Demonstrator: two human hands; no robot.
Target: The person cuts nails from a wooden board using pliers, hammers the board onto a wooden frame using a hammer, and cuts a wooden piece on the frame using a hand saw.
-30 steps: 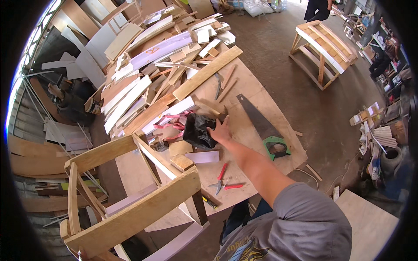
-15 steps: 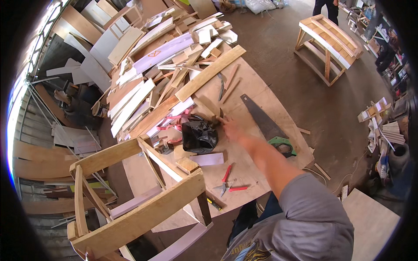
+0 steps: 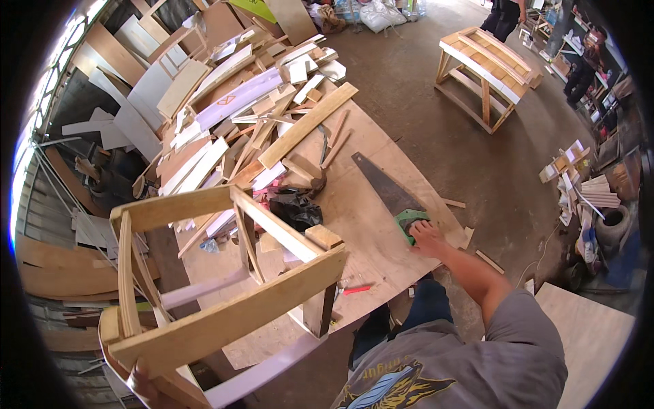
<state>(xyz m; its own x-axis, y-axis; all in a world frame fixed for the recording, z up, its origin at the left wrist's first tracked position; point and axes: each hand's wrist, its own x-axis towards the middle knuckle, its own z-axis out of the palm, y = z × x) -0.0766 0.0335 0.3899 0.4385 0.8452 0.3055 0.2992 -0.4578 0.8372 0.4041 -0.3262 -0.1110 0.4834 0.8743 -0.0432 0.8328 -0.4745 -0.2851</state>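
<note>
My left hand (image 3: 141,383), at the lower left, grips the lower edge of a wooden frame (image 3: 231,310) made of boards and slats. Most of its fingers are hidden behind the board. The frame is tilted and covers part of the worktable (image 3: 371,249). To the right, the fingers of my right hand (image 3: 429,240) curl over the green handle of a handsaw (image 3: 381,185). The saw lies flat on the table, its blade pointing away to the left. A hammer with a wooden handle (image 3: 298,169) lies beside a black plastic bag (image 3: 298,210).
Piled wood offcuts (image 3: 238,102) cover the table's far left. Red-handled pliers (image 3: 357,289) lie near its front edge, partly behind the frame. A slatted wooden piece on legs (image 3: 484,68) stands on the floor at far right, near another person (image 3: 503,20). Sheet panels (image 3: 146,102) lean at left.
My right hand has moved from beside the hammer and black bag, nearer and rightward onto the saw handle. The wooden frame in my left hand has shifted up and right, covering more of the bag and pliers.
</note>
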